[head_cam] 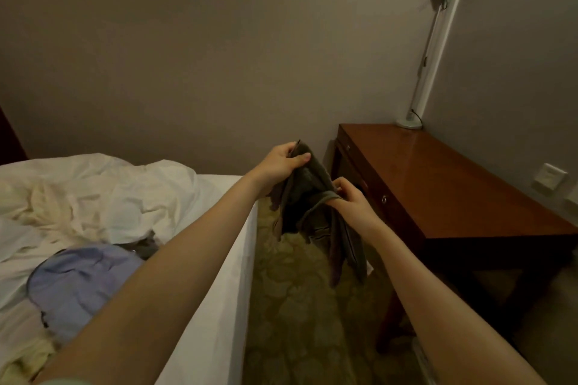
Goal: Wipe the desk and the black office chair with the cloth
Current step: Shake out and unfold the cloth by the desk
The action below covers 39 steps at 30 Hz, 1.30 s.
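Both hands hold the cloth (312, 212) up in the air just left of the desk (453, 184); left hand (283, 162) pinches its top edge, right hand (350, 200) grips a fold; loose ends dangle, so they could drag unbunched across the desk.

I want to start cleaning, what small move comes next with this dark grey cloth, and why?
Probably bunch the dark grey cloth into the right hand: it hangs loose between both hands, left hand pinching its top, apart from the reddish-brown wooden desk.
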Each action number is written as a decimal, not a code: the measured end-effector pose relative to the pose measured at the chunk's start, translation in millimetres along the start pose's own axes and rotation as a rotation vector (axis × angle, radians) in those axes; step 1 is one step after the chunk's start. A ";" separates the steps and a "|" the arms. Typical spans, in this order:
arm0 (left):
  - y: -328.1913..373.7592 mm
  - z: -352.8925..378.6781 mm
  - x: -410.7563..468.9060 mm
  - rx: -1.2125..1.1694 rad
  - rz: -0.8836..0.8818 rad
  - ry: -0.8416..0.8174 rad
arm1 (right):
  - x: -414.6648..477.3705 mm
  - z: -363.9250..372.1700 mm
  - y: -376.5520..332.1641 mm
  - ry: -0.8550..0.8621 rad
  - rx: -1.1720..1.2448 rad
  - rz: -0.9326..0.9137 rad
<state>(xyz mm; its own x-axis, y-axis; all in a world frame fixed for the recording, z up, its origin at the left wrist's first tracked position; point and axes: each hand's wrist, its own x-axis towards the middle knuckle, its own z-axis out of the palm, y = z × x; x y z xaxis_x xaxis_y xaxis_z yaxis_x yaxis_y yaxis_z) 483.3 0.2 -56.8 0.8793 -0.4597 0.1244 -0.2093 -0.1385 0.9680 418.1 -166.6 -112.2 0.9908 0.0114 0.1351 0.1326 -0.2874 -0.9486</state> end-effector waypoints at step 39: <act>-128.5 -145.1 524.6 0.020 -0.379 0.364 | 521.4 -151.4 98.0 0.551 0.132 0.190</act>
<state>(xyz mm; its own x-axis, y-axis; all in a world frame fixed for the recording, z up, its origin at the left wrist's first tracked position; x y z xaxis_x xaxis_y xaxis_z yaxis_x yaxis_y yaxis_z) 1033.6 -95.8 -84.2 0.9859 -0.0399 -0.1625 0.1473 -0.2539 0.9560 943.4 -333.9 -91.4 0.8418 -0.5371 0.0543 -0.0086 -0.1138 -0.9935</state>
